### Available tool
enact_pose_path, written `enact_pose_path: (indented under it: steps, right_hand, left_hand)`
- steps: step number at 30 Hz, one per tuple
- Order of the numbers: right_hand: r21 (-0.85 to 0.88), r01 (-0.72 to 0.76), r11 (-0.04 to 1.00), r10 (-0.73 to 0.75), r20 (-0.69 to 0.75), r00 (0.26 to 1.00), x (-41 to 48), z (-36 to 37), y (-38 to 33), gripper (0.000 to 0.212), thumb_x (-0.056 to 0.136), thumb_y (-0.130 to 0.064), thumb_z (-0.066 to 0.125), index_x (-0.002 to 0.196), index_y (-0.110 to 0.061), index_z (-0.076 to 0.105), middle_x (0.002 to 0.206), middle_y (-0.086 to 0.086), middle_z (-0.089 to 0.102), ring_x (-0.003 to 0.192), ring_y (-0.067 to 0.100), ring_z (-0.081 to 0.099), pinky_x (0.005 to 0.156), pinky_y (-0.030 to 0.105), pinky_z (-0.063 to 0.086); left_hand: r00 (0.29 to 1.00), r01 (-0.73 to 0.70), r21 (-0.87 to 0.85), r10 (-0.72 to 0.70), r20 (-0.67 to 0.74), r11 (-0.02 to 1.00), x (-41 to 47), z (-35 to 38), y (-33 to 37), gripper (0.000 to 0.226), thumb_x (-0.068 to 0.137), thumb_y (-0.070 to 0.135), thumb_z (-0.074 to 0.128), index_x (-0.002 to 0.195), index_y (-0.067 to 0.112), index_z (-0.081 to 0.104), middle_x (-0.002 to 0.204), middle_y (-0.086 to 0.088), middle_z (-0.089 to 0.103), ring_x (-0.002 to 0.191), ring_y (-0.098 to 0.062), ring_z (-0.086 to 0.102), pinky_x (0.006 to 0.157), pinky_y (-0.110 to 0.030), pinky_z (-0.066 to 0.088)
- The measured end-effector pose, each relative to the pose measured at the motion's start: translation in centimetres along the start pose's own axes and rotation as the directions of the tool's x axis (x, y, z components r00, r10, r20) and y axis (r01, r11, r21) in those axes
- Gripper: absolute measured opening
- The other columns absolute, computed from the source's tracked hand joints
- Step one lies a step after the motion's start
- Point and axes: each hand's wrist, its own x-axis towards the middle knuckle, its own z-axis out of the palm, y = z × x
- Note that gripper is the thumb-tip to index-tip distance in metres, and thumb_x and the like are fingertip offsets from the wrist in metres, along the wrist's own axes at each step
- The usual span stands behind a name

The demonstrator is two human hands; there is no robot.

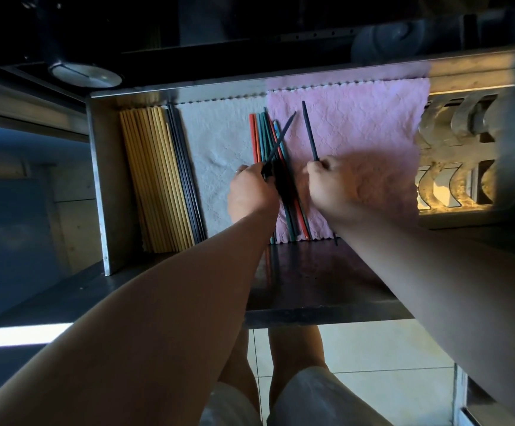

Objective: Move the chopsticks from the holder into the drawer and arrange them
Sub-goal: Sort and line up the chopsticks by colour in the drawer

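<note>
The fingers [246, 170] of the left hand [251, 192] are curling round the near end of a dark chopstick [281, 139], which is slanting across the red and teal chopsticks [261, 139]. The right hand [331, 186] is pinching a second dark chopstick [309, 132], which is pointing away over the pink cloth [367, 124]. Beside it a pale cloth [219, 136] is lining the open drawer [96, 167], where yellow chopsticks [151, 167] and black chopsticks [182, 155] are lying in rows along the left wall.
</note>
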Motion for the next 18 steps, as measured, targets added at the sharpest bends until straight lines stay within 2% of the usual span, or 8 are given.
enact_pose_path:
  steps: [3,7,11,15,18]
  right_hand:
    - [-0.021,0.011,1.000,-0.011,0.013,1.000,-0.1,-0.1,0.1,0.024,0.089,-0.020,0.047,0.093,-0.007,0.068,0.072,0.002,0.058,0.067,0.021,0.053,0.065,0.029,0.041]
    - [-0.044,0.025,0.999,-0.024,0.017,1.000,-0.3,-0.2,0.0,0.025,0.090,-0.018,0.047,0.094,-0.004,0.068,0.076,0.006,0.059,0.070,0.021,0.053,0.065,0.028,0.038]
    - [-0.033,0.048,0.998,-0.048,0.023,0.999,-0.6,-0.3,-0.1,0.025,0.091,-0.016,0.046,0.090,0.000,0.065,0.074,0.007,0.056,0.070,0.020,0.051,0.064,0.028,0.037]
    - [-0.052,0.051,0.997,-0.050,0.021,0.999,-0.9,-0.4,0.0,0.021,0.092,-0.017,0.045,0.072,-0.010,0.050,0.057,-0.001,0.039,0.054,0.012,0.035,0.052,0.027,0.027]
    - [-0.046,0.056,0.997,-0.055,0.014,0.998,-1.0,-0.3,-0.1,0.033,0.091,-0.014,0.043,0.060,-0.016,0.035,0.055,-0.002,0.032,0.051,0.012,0.030,0.049,0.027,0.021]
  left_hand:
    - [1.000,-0.028,0.015,0.028,0.005,0.999,-0.3,0.2,0.2,0.034,0.092,0.016,0.055,0.124,0.019,0.064,0.108,-0.006,0.060,0.088,-0.023,0.057,0.069,-0.030,0.042]
    - [1.000,0.012,0.001,-0.012,-0.002,1.000,0.0,0.4,0.5,0.029,0.092,0.017,0.056,0.120,0.015,0.063,0.108,-0.007,0.065,0.096,-0.026,0.062,0.075,-0.035,0.051]
    - [0.998,0.057,0.031,-0.058,0.033,0.998,1.1,-0.2,0.7,0.020,0.093,0.018,0.055,0.110,0.012,0.064,0.097,-0.008,0.067,0.087,-0.029,0.064,0.075,-0.041,0.055]
    - [0.985,0.127,0.071,-0.134,0.108,0.989,2.0,-1.0,1.4,0.014,0.093,0.021,0.060,0.095,0.008,0.063,0.077,-0.004,0.061,0.075,-0.027,0.063,0.061,-0.034,0.051]
    - [0.974,0.168,0.037,-0.172,0.147,0.985,2.1,-1.2,1.7,0.015,0.090,0.022,0.063,0.089,0.009,0.058,0.070,-0.002,0.055,0.065,-0.022,0.057,0.055,-0.028,0.045]
